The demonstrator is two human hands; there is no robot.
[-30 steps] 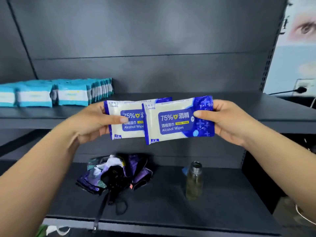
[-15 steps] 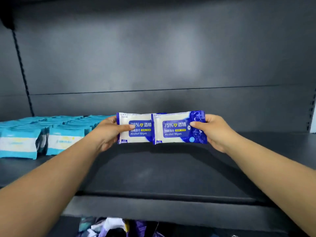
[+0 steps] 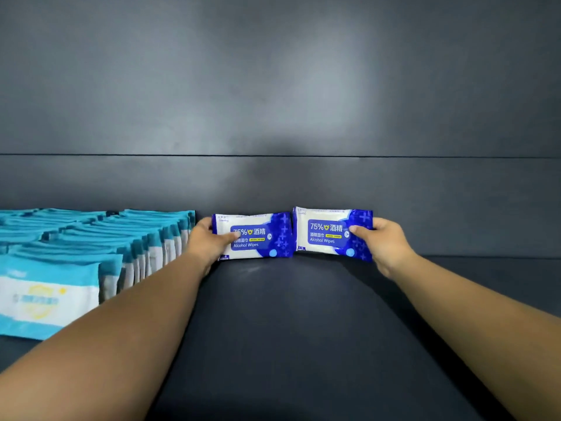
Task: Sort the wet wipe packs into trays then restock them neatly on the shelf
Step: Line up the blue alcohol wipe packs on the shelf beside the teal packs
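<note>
Two blue-and-white alcohol wipe packs stand upright side by side at the back of the dark shelf (image 3: pixel 303 323). My left hand (image 3: pixel 209 241) grips the left pack (image 3: pixel 261 238) by its left end, thumb across the front. My right hand (image 3: pixel 385 241) grips the right pack (image 3: pixel 324 230) by its right end. The left pack's lower edge looks to be on the shelf; the right pack is tilted slightly, close to the back wall. The two packs sit edge to edge without overlap.
Rows of teal-and-white wipe packs (image 3: pixel 91 247) stand upright on the left part of the shelf, reaching to just beside my left hand. The dark back panel (image 3: pixel 279 101) rises behind. Bare shelf surface runs in front of and to the right of the blue packs.
Both hands have carried the blue packs up and to the back of the shelf. The packs overlapped before; now they sit apart side by side. The view has come closer to the shelf.
</note>
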